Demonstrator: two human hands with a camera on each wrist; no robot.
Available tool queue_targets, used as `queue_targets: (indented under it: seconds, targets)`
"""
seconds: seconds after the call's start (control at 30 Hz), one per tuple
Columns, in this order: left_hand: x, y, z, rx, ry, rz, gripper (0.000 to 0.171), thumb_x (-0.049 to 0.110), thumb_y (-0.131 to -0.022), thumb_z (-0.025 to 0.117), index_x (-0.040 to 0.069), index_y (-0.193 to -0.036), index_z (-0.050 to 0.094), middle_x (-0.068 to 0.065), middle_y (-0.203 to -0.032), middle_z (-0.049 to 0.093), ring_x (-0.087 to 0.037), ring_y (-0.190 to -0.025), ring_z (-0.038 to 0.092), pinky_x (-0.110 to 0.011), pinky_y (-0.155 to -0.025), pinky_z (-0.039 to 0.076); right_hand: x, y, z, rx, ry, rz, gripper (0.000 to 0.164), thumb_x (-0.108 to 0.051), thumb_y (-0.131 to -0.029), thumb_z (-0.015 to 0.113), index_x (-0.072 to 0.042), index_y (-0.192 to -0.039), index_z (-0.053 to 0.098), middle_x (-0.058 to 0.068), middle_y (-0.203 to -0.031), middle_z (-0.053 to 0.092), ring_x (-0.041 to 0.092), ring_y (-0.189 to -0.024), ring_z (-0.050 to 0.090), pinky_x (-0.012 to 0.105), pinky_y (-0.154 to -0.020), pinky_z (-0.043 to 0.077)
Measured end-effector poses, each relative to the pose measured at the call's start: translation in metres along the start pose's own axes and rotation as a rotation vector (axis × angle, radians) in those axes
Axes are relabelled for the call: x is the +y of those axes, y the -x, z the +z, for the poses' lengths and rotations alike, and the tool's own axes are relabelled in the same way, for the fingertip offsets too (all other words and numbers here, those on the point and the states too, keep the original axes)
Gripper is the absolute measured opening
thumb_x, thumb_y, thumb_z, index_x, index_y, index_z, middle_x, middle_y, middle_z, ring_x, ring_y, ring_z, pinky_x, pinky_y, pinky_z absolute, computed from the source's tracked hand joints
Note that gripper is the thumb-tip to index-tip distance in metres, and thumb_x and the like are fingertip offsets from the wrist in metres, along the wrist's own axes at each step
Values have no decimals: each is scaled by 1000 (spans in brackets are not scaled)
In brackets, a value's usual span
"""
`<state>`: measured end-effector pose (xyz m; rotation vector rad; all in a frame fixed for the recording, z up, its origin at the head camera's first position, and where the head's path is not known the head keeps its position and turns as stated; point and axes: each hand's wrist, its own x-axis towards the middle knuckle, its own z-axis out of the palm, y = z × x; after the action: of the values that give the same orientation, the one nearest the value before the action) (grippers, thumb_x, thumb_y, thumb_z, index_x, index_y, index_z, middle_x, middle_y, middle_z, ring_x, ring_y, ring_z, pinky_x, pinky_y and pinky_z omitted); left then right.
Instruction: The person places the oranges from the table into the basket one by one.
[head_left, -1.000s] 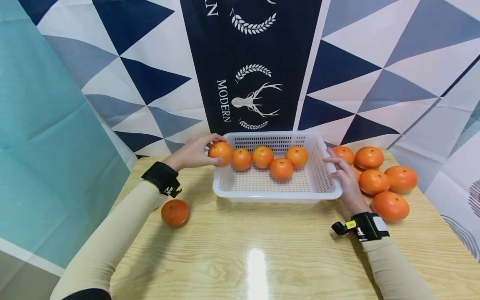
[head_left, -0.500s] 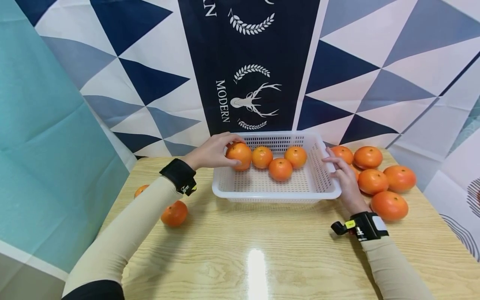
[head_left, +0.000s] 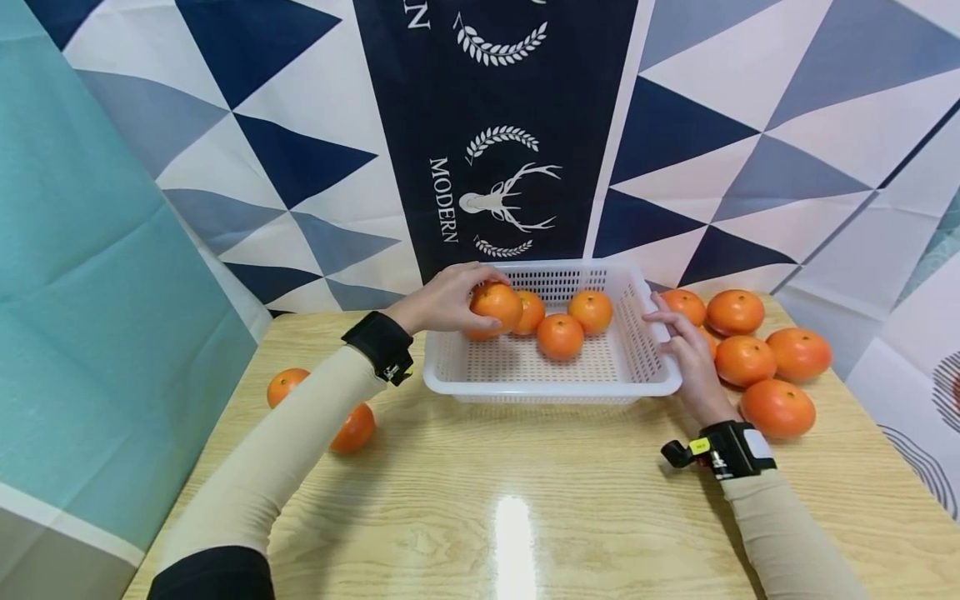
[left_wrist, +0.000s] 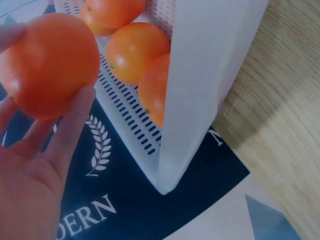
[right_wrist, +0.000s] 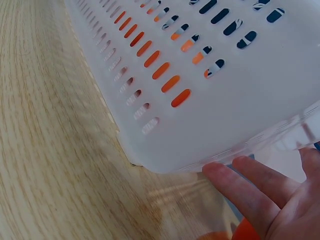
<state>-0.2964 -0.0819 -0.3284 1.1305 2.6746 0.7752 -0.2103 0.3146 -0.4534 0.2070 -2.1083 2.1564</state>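
My left hand [head_left: 450, 300] grips an orange [left_wrist: 52, 65] between thumb and fingers, above the left part of a white perforated plastic basket [head_left: 555, 390]. Several more oranges [head_left: 560, 337] lie inside the basket; the held orange partly hides the leftmost of them. On the basket's right end, my right hand [head_left: 692, 358] rests its fingers against the rim. From the right wrist view, the fingertips [right_wrist: 217, 175] touch the end wall with the fingers fairly straight.
A cluster of oranges [head_left: 746, 361] sits on the wooden table [head_left: 450, 500] right of the basket, close to my right hand. Two oranges [head_left: 287, 385] lie at the left, partly behind my left forearm. A patterned cloth [head_left: 315, 108] hangs directly behind the basket.
My left hand has carried the orange rightward from the basket's left edge to over its inside. Both oranges left on the table now show beside the forearm. The right hand and basket stay put.
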Motion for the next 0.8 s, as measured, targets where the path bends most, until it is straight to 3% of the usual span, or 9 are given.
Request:
queue_targets:
  seconds: [0.53, 0.8]
  targets:
    - [-2, -21, 11, -58, -19, -56, 61, 32, -93, 81, 12, -148, 65, -13, -148, 69, -29, -128, 64, -43, -114, 57, 0, 0, 1, -7, -21, 7, 49, 4, -103, 36, -17, -134, 68, 6, -192, 14, 34, -181, 3, 10, -121, 38]
    - [1, -33, 6, -60, 79, -110, 60, 29, -95, 80, 10, -149, 63, -16, -143, 70, -31, -124, 64, -43, -114, 58, 1, 0, 0, -3, -12, 16, 49, 3, -104, 36, -17, -134, 69, 5, -192, 14, 31, -181, 3, 12, -129, 32]
